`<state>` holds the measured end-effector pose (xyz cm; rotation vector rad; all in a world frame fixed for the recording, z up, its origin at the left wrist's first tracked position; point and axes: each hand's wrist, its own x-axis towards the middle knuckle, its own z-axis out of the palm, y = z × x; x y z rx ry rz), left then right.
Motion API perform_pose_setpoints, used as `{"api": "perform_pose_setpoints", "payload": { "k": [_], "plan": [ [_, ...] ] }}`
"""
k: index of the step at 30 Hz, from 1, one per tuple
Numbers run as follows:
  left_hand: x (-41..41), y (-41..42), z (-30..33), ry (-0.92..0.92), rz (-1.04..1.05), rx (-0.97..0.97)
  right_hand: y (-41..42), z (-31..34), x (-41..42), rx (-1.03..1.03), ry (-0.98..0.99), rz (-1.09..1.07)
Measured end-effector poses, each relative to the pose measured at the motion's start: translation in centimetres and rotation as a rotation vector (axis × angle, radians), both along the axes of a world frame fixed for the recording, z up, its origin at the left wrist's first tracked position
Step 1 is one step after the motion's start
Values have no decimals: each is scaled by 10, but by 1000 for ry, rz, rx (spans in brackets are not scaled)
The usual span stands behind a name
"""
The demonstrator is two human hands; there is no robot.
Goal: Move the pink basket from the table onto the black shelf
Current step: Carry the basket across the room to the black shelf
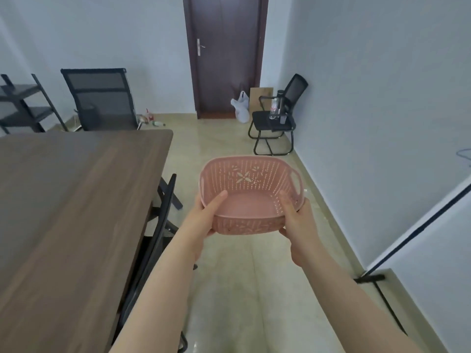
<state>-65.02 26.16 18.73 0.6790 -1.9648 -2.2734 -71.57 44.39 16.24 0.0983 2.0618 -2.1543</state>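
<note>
Hands, two. Left hand: thumb laid inside the near-left rim, remaining fingers wrapped under the outer wall; closed on the basket. Right hand: thumb pressed inside the near-right wall, fingers curled beneath; likewise gripping.

Pink basket, one. Plastic, rounded-rectangular, slotted walls with a cut-out flower motif, smooth solid base, one handle slot visible on the right end. Empty; held between both hands in the air above the floor, just right of the table edge.

Table, one, left of the left hand. Dark wood-grain top, flat, rounded corner.

Black shelf, one, well beyond the left hand at the far left wall. Open metal frame, two tiers visible.

Chairs, three, black mesh: chair one behind the table; chair two beyond the fingers by the door; chair three tucked at the table's near side.

Door, one, dark brown, closed.
</note>
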Motion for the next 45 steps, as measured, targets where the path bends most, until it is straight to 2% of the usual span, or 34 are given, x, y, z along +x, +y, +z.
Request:
{"api": "perform_pose_setpoints", "payload": {
  "k": [8, 17, 24, 32, 45],
  "plan": [
    [-82, 30, 5, 11, 73, 12, 27, 4, -94, -11, 6, 94],
    [-183, 21, -4, 18, 86, -11, 18, -8, -187, -9, -52, 111],
    [-292, -23, -14, 43, 71, -23, -26, -16, -291, 9, -6, 82],
    [-425, -93, 0, 88, 62, -18, -95, 4, -418, 0, 46, 56],
    [-614, -147, -18, 48, 133, -18, -154, -14, -618, -7, 8, 104]
  ]
}}
